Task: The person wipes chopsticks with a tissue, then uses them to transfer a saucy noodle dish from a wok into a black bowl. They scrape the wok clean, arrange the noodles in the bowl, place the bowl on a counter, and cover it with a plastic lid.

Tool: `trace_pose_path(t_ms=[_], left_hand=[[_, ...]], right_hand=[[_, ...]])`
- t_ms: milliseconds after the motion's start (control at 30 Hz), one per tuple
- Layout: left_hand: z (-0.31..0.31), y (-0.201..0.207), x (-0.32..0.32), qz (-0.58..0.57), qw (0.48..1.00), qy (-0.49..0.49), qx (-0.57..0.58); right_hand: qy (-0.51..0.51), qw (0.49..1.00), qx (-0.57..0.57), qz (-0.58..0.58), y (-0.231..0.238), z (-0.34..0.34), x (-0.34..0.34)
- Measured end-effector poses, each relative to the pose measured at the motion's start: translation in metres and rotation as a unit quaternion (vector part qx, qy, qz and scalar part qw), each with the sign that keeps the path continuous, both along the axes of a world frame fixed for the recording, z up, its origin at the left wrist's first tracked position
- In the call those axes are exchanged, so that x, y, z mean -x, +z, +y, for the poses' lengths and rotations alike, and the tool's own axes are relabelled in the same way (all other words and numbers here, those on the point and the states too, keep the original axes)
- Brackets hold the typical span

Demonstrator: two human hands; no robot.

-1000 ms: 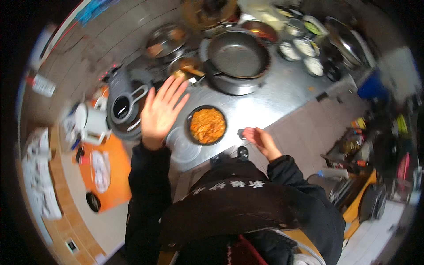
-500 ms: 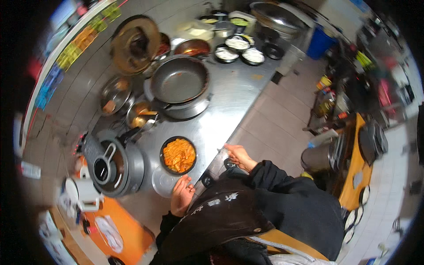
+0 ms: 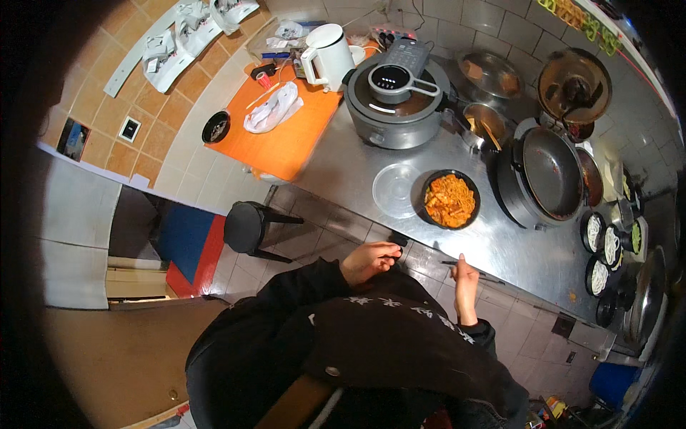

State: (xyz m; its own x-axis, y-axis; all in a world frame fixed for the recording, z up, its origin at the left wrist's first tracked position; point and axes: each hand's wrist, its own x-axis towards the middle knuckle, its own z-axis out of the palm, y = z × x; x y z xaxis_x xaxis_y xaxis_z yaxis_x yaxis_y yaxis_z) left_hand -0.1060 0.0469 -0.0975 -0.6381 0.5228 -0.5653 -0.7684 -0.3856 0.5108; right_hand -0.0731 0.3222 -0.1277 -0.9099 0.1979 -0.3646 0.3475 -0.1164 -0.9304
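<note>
My left hand is in front of the steel counter, its fingers curled together; whatever may be in them is hidden. To its right, my right hand is raised near the counter's front edge, fingers folded. A thin dark piece shows beside its fingertips, too small to name. Beyond both hands, a black round bowl filled with orange-red saucy food rests on the counter. Touching or nearly touching its left side lies a clear round plastic lid. Neither hand touches the bowl or the lid.
A grey cooker stands behind the lid, near a small metal pot. Right of the bowl, a frying pan sits on a round burner. Several bowls of white noodles line the far right. A black stool stands left.
My view has swung left, bringing the orange table, stool and doorway into sight. Both hands remain at the counter's front. The bowl and lid keep their places side by side.
</note>
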Motion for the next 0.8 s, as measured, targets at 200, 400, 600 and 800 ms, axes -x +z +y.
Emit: trace_pose_path(t_ms=[200,400,600,800], left_hand=[[-0.001,-0.010,-0.036,0.012,0.998,0.003,0.066],[0.037,-0.049,0.008,0.022,0.973,-0.125,0.194],[0.114,-0.082,0.004,-0.015,0.933,-0.325,0.152],[0.143,-0.062,-0.010,-0.011,0.859,-0.485,0.164]], right_hand=[[0.082,0.990,-0.024,0.113,-0.019,0.006,-0.042],[-0.129,0.983,0.070,0.111,-0.009,0.026,-0.108],[-0.457,0.888,0.047,0.014,0.003,0.023,-0.255],[-0.770,0.617,-0.062,-0.149,0.008,-0.050,-0.351]])
